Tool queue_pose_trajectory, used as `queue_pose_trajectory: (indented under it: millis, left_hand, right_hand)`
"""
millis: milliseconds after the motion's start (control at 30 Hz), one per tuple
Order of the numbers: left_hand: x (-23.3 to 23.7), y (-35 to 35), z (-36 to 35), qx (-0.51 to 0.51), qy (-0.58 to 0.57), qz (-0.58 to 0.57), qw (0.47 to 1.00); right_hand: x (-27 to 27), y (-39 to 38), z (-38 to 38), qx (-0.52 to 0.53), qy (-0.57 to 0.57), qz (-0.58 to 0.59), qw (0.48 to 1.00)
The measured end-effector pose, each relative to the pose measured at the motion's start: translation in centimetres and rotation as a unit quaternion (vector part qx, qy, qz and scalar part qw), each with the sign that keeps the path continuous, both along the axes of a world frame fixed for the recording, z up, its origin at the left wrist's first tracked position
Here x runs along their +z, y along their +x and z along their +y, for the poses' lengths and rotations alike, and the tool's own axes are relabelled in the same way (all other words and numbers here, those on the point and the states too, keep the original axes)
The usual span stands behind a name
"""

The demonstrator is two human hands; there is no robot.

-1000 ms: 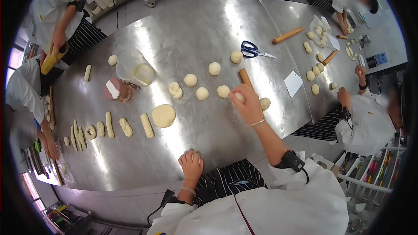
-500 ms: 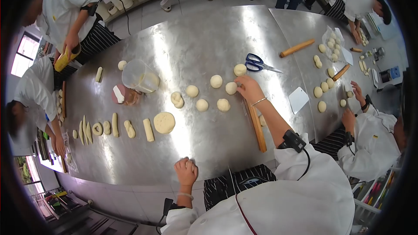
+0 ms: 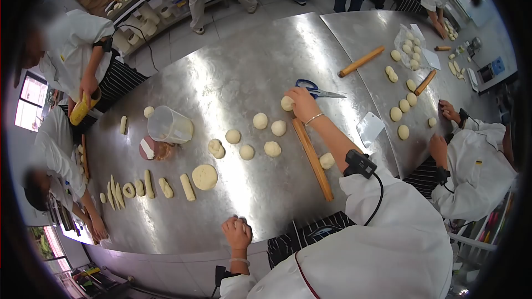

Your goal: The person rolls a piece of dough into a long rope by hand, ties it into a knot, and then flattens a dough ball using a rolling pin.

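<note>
My right hand (image 3: 302, 105) reaches across the steel table, its fingers curled around the edge of a dough ball (image 3: 286, 103). Just beyond lie blue-handled scissors (image 3: 317, 91). Beneath my right forearm, a wooden rolling pin (image 3: 312, 160) lies beside another dough ball (image 3: 327, 160). To the left of my right hand sit several round dough balls (image 3: 260, 121) and a knotted dough piece (image 3: 216, 148). My left hand (image 3: 237, 232) rests as a fist at the near table edge. Closest in front of it is a flat dough disc (image 3: 205, 177).
A clear plastic jug (image 3: 170, 125) stands beside a reddish lidded container (image 3: 154, 148). Shaped dough pieces (image 3: 147, 184) line the left side. A white scraper (image 3: 370, 128) and second rolling pin (image 3: 361, 61) lie right. Co-workers stand at both sides, one holding a yellow object (image 3: 85, 108).
My right hand has moved from the nearer dough ball to the one by the scissors. My left fist stays at the table edge. The camera view has shifted slightly.
</note>
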State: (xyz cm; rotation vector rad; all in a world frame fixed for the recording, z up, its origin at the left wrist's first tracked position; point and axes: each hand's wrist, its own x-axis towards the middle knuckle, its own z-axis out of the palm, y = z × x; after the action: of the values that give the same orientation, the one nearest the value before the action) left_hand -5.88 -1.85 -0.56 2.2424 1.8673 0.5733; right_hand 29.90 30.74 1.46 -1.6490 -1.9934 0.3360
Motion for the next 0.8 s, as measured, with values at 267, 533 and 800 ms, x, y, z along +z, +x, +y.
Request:
queue_pose_trajectory:
  millis: [267,533,800]
  left_hand:
    - [-0.3,-0.1,-0.1,0.015,0.008,0.021,1.0]
    - [-0.8,-0.4,-0.2,0.017,-0.004,0.016,1.0]
    - [0.0,-0.3,0.2,0.009,0.006,0.005,1.0]
  right_hand:
    - [0.1,0.3,2.4,0.045,-0.156,0.019,0.987]
    - [4.4,2.9,-3.3,-0.02,-0.303,0.803,0.513]
    - [2.4,-4.9,-17.2,0.042,-0.405,0.49,0.771]
